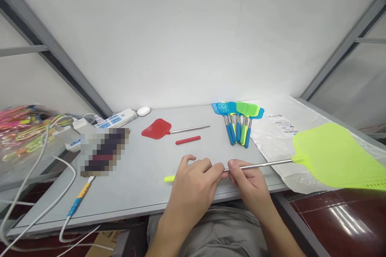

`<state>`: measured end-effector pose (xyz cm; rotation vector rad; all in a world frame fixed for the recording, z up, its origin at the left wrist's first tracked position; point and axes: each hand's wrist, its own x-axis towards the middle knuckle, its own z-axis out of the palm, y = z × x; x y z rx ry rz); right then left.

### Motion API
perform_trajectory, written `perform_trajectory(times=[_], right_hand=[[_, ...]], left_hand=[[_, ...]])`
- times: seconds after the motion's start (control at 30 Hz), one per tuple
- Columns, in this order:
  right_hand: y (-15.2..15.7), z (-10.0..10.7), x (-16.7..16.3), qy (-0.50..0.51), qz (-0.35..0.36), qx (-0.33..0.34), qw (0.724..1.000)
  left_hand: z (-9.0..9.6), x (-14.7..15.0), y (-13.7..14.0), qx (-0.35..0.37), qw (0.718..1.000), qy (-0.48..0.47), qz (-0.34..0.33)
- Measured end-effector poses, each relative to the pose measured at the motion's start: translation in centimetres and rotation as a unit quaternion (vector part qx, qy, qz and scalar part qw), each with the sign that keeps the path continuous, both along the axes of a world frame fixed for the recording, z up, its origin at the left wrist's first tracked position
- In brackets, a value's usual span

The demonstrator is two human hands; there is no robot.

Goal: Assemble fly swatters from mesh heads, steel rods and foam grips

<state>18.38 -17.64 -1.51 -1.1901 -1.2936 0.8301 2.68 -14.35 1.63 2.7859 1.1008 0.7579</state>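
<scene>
A yellow-green fly swatter lies across my hands, its broad head out to the right. My left hand is closed around the left part of the swatter, fingers at the metal rod. A yellow handle end sticks out to the left of that hand. Close beside it, my right hand pinches the metal rod. Beyond my hands lie a red fly swatter head with its bare metal rod and a separate red handle. The join under my fingers is hidden.
Several blue and green fly swatters lie fanned at the back. White plastic packaging covers the right side. At left are power strips, a white mouse, a pixelated item, cables and bagged colourful goods.
</scene>
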Motion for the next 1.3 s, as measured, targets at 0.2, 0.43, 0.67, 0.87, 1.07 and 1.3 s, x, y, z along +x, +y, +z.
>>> perform_trajectory(times=[0.2, 0.43, 0.67, 0.87, 1.07, 1.3], right_hand=[[-0.9, 0.9, 1.4, -0.024, 0.006, -0.004, 1.0], [-1.6, 1.3, 4.3, 0.046, -0.074, -0.003, 0.996], [-0.2, 1.1, 6.3, 0.094, -0.101, 0.043, 0.989], [0.0, 1.2, 7.5, 0.189, -0.142, 0.054, 0.97], [0.9, 0.1, 5.9, 0.32, -0.265, 0.076, 0.906], [1.3, -1.9, 1.4, 0.292, -0.153, 0.04, 0.943]], left_hand=[[0.6, -0.6, 0.3, 0.026, 0.999, -0.008, -0.02], [0.4, -2.6, 1.6, 0.045, 0.999, 0.009, -0.022], [-0.2, -6.2, 4.4, 0.167, 0.986, -0.016, 0.023], [-0.1, -7.8, 5.0, 0.216, 0.972, -0.043, 0.081], [-1.2, -5.6, 3.9, 0.179, 0.977, -0.06, 0.097], [-1.4, -3.1, 2.2, 0.131, 0.983, -0.074, 0.102]])
